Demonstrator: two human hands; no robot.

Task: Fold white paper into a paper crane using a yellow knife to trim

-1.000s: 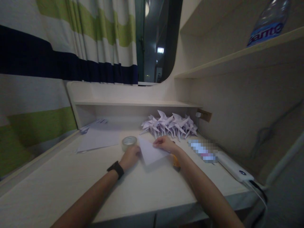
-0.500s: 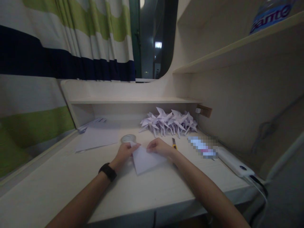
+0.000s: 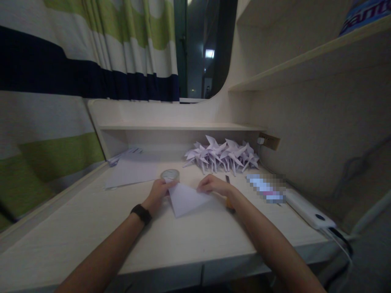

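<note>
A folded sheet of white paper [image 3: 185, 200] is held between my two hands above the desk. My left hand [image 3: 160, 191], with a black watch on its wrist, pinches the paper's upper left corner between thumb and fingers. My right hand [image 3: 212, 184] is closed on the paper's right upper edge, the fingertips pressed together. Just behind my left hand lies a roll of clear tape [image 3: 170, 175]. A utility knife [image 3: 229, 203] with a yellow handle is partly covered by my right wrist.
Several white paper pinwheels [image 3: 222, 154] stand heaped at the back. White sheets [image 3: 131, 171] are stacked at the back left. On the right are a blurred-out phone-like object [image 3: 265, 188] and a white power strip [image 3: 308, 209] with cables. A shelf [image 3: 183, 127] overhangs the desk's rear.
My right hand has slid a little right along the paper's edge, and the paper lies flatter and more pointed to the right. The whole view has shifted slightly.
</note>
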